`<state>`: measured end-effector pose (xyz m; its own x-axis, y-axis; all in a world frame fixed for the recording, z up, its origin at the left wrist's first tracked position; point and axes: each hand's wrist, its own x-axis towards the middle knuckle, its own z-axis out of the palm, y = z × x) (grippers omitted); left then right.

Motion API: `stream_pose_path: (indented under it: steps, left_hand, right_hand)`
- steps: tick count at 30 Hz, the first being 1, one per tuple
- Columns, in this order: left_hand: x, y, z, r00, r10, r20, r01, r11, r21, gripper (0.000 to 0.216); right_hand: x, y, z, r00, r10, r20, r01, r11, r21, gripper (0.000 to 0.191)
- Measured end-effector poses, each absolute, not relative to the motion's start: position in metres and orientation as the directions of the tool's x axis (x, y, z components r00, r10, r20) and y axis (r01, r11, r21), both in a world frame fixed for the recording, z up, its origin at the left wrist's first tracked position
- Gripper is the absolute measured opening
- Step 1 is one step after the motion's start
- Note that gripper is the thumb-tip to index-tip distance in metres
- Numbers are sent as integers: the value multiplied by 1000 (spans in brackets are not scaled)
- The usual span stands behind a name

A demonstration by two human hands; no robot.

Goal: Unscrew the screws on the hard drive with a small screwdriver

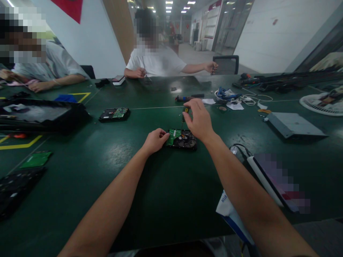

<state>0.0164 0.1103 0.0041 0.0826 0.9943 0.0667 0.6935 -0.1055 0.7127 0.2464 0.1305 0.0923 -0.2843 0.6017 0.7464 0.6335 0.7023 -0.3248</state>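
Note:
A hard drive (188,142) lies on the green table in front of me, its green circuit board (174,135) facing up at the left part. My left hand (155,141) is closed at the drive's left end, thumb and fingers gripping its edge. Over the drive, my right hand (200,119) holds a small screwdriver (186,113) by its dark and yellow handle. The screwdriver stands upright, and its thin shaft points down at the board's edge; the exact tip contact is too small to make out.
Another hard drive (114,114) lies to the left, with a black tray (40,114) beyond it. A loose green board (36,159) sits at far left. On the right are a grey metal box (296,125), a tablet-like device (276,182) and tangled cables (227,94). Two people sit opposite.

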Motion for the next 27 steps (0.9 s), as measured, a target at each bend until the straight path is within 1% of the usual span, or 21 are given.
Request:
stream_pose_path:
  steps: [9, 15, 18, 23, 27]
  left_hand:
    - [17, 110, 4, 83, 994, 73, 684, -110, 721, 28]
    - [16, 110, 4, 85, 994, 67, 683, -107, 722, 28]
    - [16, 111, 2, 83, 993, 88, 686, -121, 717, 28]
    - [15, 111, 1, 84, 992, 90, 686, -123, 717, 30]
    - [16, 110, 3, 80, 994, 73, 688, -108, 718, 30]
  right_hand:
    - [247, 131, 91, -306, 586, 750, 663, 697, -274, 34]
    - [249, 133, 94, -292, 601, 744, 630, 706, -323, 33]
    - [250, 134, 93, -282, 613, 738, 622, 703, -345, 32]
    - [250, 134, 91, -247, 614, 750, 635, 687, -353, 26]
    - [250, 133, 91, -278, 607, 745, 634, 698, -332, 30]
